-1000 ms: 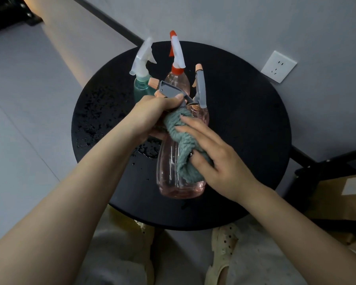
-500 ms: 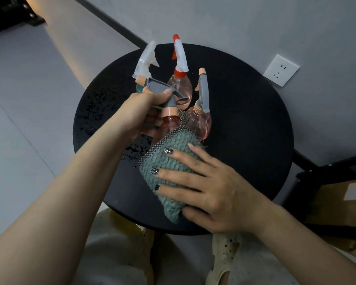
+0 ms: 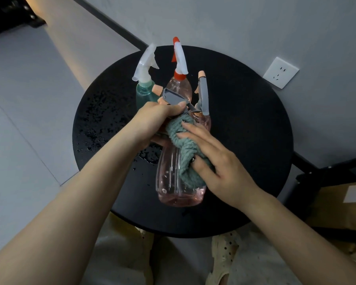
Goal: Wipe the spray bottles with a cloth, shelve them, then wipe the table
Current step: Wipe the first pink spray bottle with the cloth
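While left hand (image 3: 152,118) grips pink bottle (image 3: 173,182), right hand (image 3: 218,163) seemingly presses cloth (image 3: 185,159).

Four spray bottles: one pink bottle (image 3: 173,182) held up, two more pink (image 3: 179,87) (image 3: 203,120) and one green (image 3: 145,93) beyond the fingers (image 3: 193,138). One green cloth (image 3: 185,161), one round black table (image 3: 245,130), one wall socket (image 3: 280,72), two hands (image 3: 154,118) (image 3: 220,167).
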A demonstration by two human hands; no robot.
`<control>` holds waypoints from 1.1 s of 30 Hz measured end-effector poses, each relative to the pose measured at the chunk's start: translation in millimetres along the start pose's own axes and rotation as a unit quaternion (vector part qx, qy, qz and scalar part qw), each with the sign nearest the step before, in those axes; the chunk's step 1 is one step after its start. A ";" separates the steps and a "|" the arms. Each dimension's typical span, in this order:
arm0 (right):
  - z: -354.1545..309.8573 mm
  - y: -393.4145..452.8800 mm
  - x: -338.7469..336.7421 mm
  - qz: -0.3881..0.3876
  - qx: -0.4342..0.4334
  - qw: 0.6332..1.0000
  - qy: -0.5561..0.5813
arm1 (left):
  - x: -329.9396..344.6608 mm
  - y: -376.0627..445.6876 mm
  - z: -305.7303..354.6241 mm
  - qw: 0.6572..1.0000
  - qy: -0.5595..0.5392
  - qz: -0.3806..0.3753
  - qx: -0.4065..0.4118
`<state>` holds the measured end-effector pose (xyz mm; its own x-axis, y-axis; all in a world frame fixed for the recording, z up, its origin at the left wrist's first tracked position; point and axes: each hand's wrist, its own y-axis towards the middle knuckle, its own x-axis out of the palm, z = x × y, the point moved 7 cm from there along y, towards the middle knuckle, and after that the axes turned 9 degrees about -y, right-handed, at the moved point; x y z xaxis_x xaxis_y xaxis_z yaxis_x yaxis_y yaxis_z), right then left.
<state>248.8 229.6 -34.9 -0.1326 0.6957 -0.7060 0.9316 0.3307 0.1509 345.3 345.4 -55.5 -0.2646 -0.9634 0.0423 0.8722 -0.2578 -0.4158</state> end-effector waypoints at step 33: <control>-31.7 -14.8 9.5 0.001 -0.181 0.967 -0.177 | -8.2 0.9 0.8 0.999 -0.040 0.005 -0.016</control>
<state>223.0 251.5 -21.9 0.0541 0.4558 -0.8885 0.7436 0.5754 0.3404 348.5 353.0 -55.6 -0.2217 -0.9690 0.1094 0.8607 -0.2471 -0.4451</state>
